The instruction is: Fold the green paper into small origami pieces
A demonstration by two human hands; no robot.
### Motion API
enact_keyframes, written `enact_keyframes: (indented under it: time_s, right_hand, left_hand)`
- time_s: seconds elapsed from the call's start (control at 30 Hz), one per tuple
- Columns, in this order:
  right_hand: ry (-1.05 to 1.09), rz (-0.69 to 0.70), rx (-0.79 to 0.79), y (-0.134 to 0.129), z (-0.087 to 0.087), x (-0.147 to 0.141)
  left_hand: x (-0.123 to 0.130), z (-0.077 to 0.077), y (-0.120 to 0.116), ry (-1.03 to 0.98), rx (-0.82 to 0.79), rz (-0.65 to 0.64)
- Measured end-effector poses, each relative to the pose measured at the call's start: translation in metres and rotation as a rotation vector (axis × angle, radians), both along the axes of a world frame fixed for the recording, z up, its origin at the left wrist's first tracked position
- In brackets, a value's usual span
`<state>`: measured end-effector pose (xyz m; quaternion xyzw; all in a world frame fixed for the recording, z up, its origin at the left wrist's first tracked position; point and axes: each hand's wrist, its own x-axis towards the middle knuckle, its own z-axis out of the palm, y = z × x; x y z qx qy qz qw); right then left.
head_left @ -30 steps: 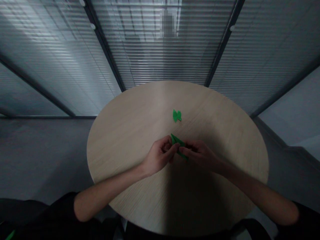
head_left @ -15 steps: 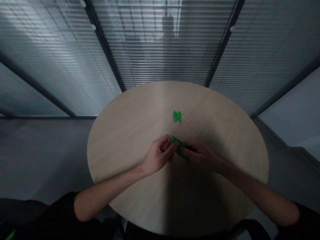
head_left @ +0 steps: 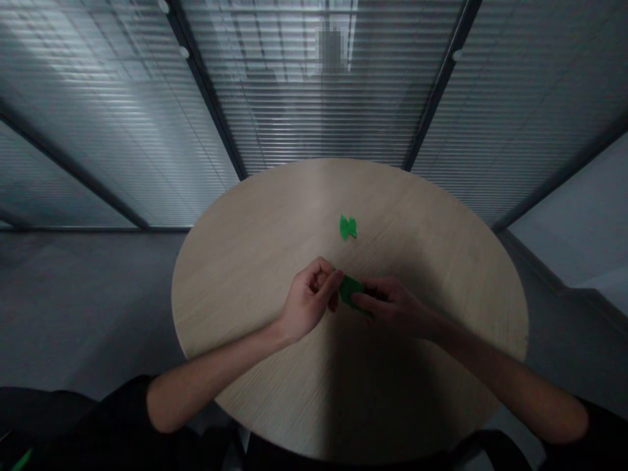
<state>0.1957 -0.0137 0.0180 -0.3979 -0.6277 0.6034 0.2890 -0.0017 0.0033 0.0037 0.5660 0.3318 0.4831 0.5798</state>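
Green paper (head_left: 350, 288) was held over the round table (head_left: 235, 248), left hand (head_left: 309, 297) pinching its left end, right hand (head_left: 395, 304) gripping the other. Looked like mid-fold to me, so the next move probably called for a firm right-side hold while the left creased. Second green piece (head_left: 345, 227) lay on the table just beyond

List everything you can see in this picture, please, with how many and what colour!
Round table: 1, light wood, centre
Held green piece: 1, green, just below centre
Two-lobed shape: 1, green, on the table, beyond the held piece
Bright scrap: 1, green, bottom left; unclear what
Blinds: several, grey, behind the table
Frame bars: several, dark, between blinds
Floor: 1, grey, around the table
Sleeves: 2, black, bottom corners
Left hand: 1, bare, gripping the piece's left
Right hand: 1, bare, gripping its right
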Motion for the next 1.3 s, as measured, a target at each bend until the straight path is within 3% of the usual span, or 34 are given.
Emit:
enact_keyframes:
  time_s: [0.3, 0.5, 0.97, 1.3]
  right_hand:
    - [0.006, 0.011, -0.015, 0.0008, -0.0044, 0.0024]
    - [-0.017, 0.043, 0.034, 0.0022, -0.0052, 0.0034]
    - [-0.06, -0.205, 0.138, 0.0081, -0.0073, 0.0035]
    - [-0.075, -0.179, 0.084, 0.0094, -0.0097, 0.0043]
  left_hand:
    - [-0.0031, 0.0042, 0.0041, 0.005, -0.057, -0.022]
    - [-0.0042, 0.0005, 0.0034, 0.225, -0.018, -0.131]
    - [-0.0088, 0.0022, 0.0035, 0.204, 0.016, 0.042]
    - [-0.0089, 0.0009, 0.0049, 0.198, 0.003, 0.057]
